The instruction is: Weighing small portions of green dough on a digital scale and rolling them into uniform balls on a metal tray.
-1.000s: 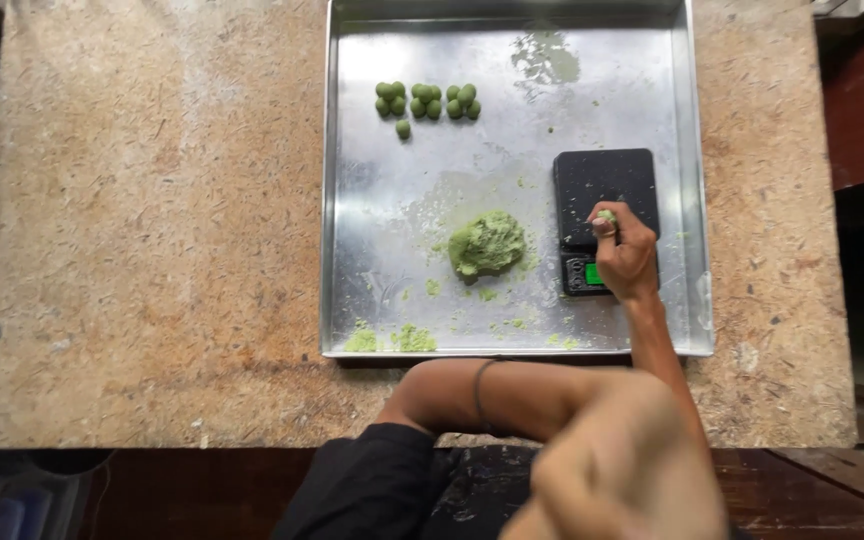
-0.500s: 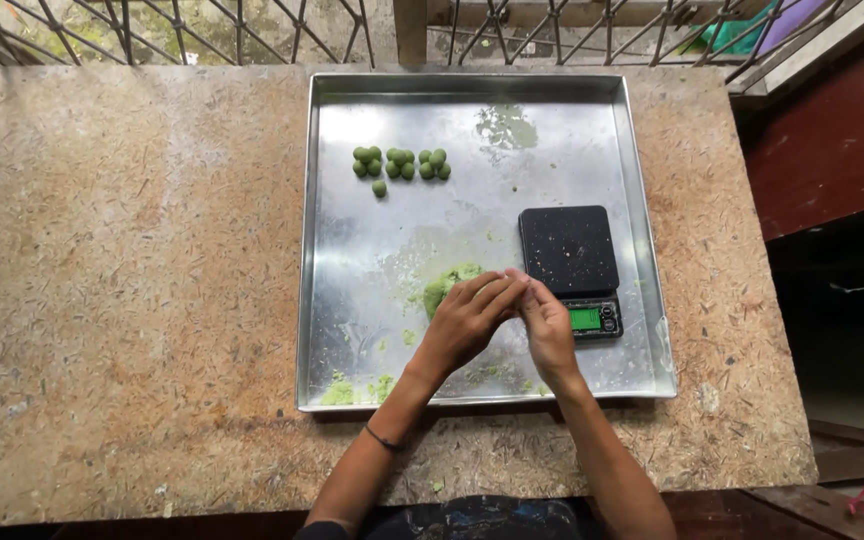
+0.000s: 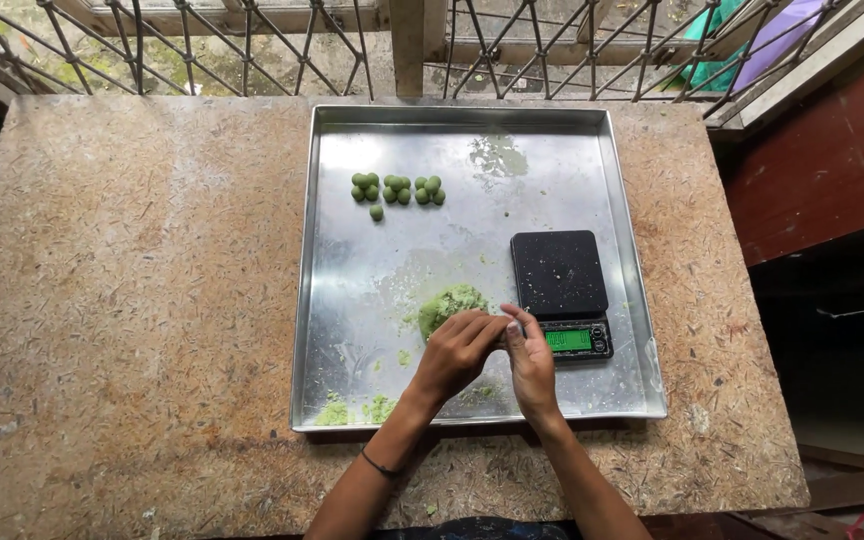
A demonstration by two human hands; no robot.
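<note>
My left hand and my right hand meet over the near part of a square metal tray. Their fingertips press together; whatever sits between them is hidden. Just beyond my left hand lies a lump of green dough. A black digital scale with a lit green display stands right of the hands, its platform bare. Several small green dough balls sit in clusters at the tray's far left.
Green dough scraps lie along the tray's near edge. The tray rests on a speckled stone counter. A metal window grille runs along the far side. A dark drop and red surface lie to the right.
My right hand left the scale and joined my left hand near the dough lump. The view has tilted up to show the grille.
</note>
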